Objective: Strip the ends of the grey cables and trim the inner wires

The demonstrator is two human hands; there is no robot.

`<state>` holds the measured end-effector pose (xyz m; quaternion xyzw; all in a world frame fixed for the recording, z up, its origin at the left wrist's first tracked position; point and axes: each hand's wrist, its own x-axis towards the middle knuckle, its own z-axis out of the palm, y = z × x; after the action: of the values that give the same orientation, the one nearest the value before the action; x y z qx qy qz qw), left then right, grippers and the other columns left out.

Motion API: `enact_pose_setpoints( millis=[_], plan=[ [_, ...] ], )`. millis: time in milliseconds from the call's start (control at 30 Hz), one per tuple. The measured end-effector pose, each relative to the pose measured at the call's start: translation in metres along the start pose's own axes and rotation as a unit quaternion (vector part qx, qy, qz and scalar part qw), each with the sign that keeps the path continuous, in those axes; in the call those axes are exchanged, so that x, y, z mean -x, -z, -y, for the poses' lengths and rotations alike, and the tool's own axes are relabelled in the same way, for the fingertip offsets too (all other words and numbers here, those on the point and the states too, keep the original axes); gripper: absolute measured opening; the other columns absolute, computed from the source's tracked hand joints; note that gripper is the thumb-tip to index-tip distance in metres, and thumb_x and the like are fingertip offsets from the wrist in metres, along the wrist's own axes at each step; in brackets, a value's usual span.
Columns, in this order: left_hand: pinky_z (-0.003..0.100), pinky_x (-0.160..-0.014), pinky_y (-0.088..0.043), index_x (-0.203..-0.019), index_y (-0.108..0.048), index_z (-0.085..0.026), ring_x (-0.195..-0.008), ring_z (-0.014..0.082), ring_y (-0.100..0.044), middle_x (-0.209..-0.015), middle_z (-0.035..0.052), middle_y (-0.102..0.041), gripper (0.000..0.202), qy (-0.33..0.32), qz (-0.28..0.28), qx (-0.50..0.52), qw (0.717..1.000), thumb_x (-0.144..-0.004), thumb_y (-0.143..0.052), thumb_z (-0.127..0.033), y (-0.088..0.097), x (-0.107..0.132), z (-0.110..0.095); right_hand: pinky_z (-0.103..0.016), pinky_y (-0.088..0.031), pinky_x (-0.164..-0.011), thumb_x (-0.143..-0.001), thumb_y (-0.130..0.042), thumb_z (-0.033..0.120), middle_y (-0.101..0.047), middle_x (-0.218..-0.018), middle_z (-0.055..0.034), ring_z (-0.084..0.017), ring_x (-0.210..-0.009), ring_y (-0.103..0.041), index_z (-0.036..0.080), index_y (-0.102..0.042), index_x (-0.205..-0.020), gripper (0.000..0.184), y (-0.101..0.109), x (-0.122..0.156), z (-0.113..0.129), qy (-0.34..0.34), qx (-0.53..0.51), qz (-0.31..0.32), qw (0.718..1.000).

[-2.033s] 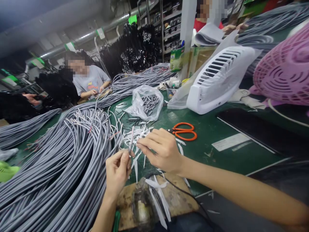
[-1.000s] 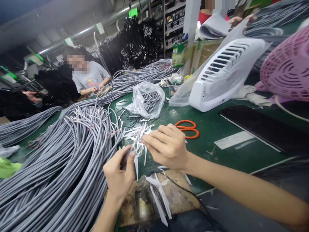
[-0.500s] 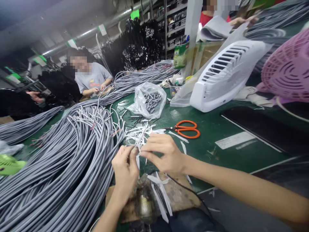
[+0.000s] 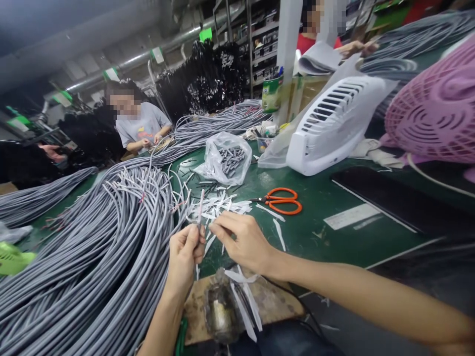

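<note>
Green desk (image 4: 315,190) carries orange-handled scissors (image 4: 284,200); left of them, the left hand's (image 4: 186,247) fingers pinch a grey cable (image 4: 201,210), its end protruding, seemingly for access by the right hand (image 4: 245,242), whose fingers' closure I cannot tell.

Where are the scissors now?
In the head view, the orange-handled scissors lie on the green tabletop, right of piled white strips, beyond the right hand.

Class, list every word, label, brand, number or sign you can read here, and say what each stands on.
No text can be read with certainty.
Green can: light markings, too blurred to read.
Pale strip on the table: faint marks, illegible.
Grey shirt: its orange print shows no clear lettering.
</note>
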<state>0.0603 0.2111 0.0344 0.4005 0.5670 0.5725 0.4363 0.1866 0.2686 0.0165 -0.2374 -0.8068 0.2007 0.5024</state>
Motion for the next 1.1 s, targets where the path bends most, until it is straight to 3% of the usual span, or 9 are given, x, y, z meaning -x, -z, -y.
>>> enact_pose_setpoints(
  millis=[233, 300, 433, 500, 633, 700, 867, 1100],
  plan=[
    [0.015, -0.032, -0.017, -0.057, -0.050, -0.014, -0.037, 0.0020, -0.021, -0.047, -0.0074, -0.029, 0.042, -0.062, -0.025, -0.082, 0.994, -0.069, -0.061, -0.053, -0.004, 0.003, 0.005, -0.021, -0.033, -0.052, -0.089, -0.042, 0.021, -0.048, -0.056, 0.0022, -0.009, -0.052, -0.044, 0.015, -0.054, -0.063, 0.029, -0.001, 0.002, 0.000, -0.032, -0.029, 0.010, 0.999],
    [0.015, -0.033, -0.019, -0.058, -0.053, -0.014, -0.038, 0.0030, -0.024, -0.049, -0.0061, -0.032, 0.039, -0.082, -0.025, -0.112, 0.990, -0.071, -0.060, -0.050, -0.006, 0.004, 0.005, -0.020, -0.030, -0.049, -0.089, -0.040, 0.023, -0.042, -0.052, 0.0043, -0.008, -0.048, -0.038, 0.017, -0.047, -0.058, 0.033, 0.001, -0.001, -0.002, -0.083, -0.067, -0.003, 0.994],
    [0.017, -0.033, -0.020, -0.061, -0.057, -0.014, -0.037, 0.0038, -0.026, -0.051, -0.0049, -0.036, 0.035, -0.080, -0.032, -0.119, 0.989, -0.072, -0.059, -0.047, -0.007, 0.005, 0.005, -0.020, -0.027, -0.044, -0.090, -0.035, 0.032, -0.032, -0.048, 0.0061, -0.007, -0.044, -0.031, 0.019, -0.036, -0.056, 0.036, 0.010, -0.008, -0.007, -0.195, -0.118, -0.087, 0.970],
    [0.017, -0.033, -0.020, -0.062, -0.057, -0.014, -0.037, 0.0036, -0.025, -0.050, -0.0054, -0.037, 0.034, -0.081, -0.053, -0.110, 0.989, -0.072, -0.060, -0.047, -0.007, 0.005, 0.005, -0.020, -0.025, -0.044, -0.089, -0.038, 0.031, -0.030, -0.048, 0.0061, -0.007, -0.044, -0.030, 0.019, -0.034, -0.054, 0.037, 0.012, -0.008, -0.007, -0.170, -0.105, -0.077, 0.977],
    [0.018, -0.034, -0.021, -0.063, -0.057, -0.014, -0.037, 0.0039, -0.026, -0.048, -0.0057, -0.038, 0.034, -0.100, -0.083, -0.112, 0.985, -0.070, -0.061, -0.047, -0.006, 0.004, 0.005, -0.021, -0.025, -0.045, -0.085, -0.045, 0.023, -0.031, -0.046, 0.0059, -0.006, -0.043, -0.030, 0.018, -0.035, -0.050, 0.037, 0.008, -0.001, -0.002, -0.065, -0.052, 0.004, 0.997],
    [0.018, -0.035, -0.023, -0.064, -0.058, -0.014, -0.039, 0.0048, -0.029, -0.050, -0.0047, -0.040, 0.032, -0.115, -0.086, -0.126, 0.982, -0.071, -0.060, -0.045, -0.005, 0.004, 0.006, -0.021, -0.026, -0.046, -0.085, -0.045, 0.021, -0.034, -0.047, 0.0056, -0.006, -0.044, -0.032, 0.017, -0.038, -0.051, 0.035, 0.005, 0.002, 0.000, -0.049, -0.042, 0.021, 0.998],
    [0.018, -0.038, -0.028, -0.071, -0.063, -0.014, -0.045, 0.0074, -0.039, -0.056, -0.0015, -0.048, 0.026, -0.147, -0.082, -0.167, 0.972, -0.076, -0.057, -0.039, -0.005, 0.004, 0.009, -0.020, -0.026, -0.048, -0.086, -0.044, 0.020, -0.038, -0.048, 0.0050, -0.006, -0.045, -0.035, 0.016, -0.043, -0.053, 0.033, 0.003, 0.002, -0.001, -0.052, -0.043, 0.034, 0.997],
    [0.018, -0.043, -0.035, -0.069, -0.067, -0.014, -0.047, 0.0081, -0.045, -0.054, -0.0026, -0.049, 0.014, -0.248, -0.137, -0.249, 0.926, -0.072, -0.063, -0.028, -0.005, 0.004, 0.011, -0.021, -0.019, -0.044, -0.083, -0.043, 0.022, -0.025, -0.045, 0.0066, -0.005, -0.043, -0.023, 0.017, -0.031, -0.047, 0.038, 0.008, -0.003, -0.003, -0.101, -0.078, 0.073, 0.989]
  ],
)
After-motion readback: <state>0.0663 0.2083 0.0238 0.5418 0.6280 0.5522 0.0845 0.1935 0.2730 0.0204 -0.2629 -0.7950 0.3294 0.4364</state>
